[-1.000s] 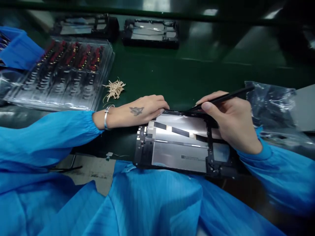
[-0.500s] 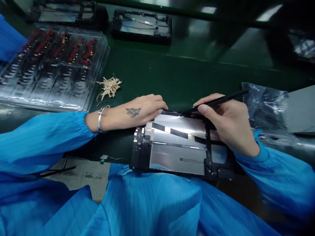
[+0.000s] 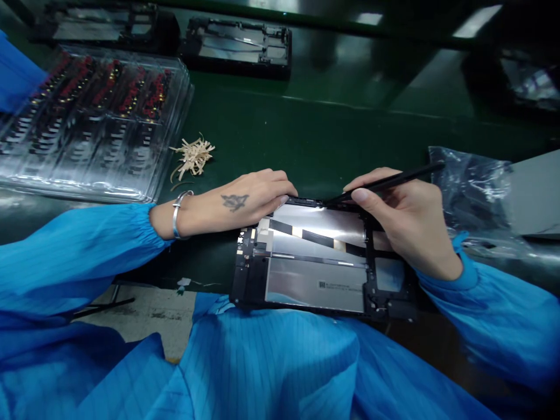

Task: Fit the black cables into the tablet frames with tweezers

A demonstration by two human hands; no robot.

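An opened tablet (image 3: 315,286) lies at the bench's near edge, its silvery inner plate, black frame and dark ribbon strips showing. My left hand (image 3: 258,198) is closed on its far edge toward the left, fingertips pressed together there; what lies under them is hidden. In my right hand (image 3: 406,216), closed in a pinch, is a slim black tool that looks like tweezers (image 3: 394,178). The tool slants down leftward, and its thin tip meets the tablet's far edge, a short way right of my left fingertips.
Clear plastic trays (image 3: 79,169) with red and black small parts stand at left. Beside them lies a heap of pale paper strips (image 3: 195,156). Stacked device frames (image 3: 238,49) sit farther back. A clear plastic bag (image 3: 468,181) and a pale box (image 3: 536,192) are at right.
Both hands and the tool hold nearly the same place at the tablet's far edge. The back of the scene has shifted slightly left as the view turned.
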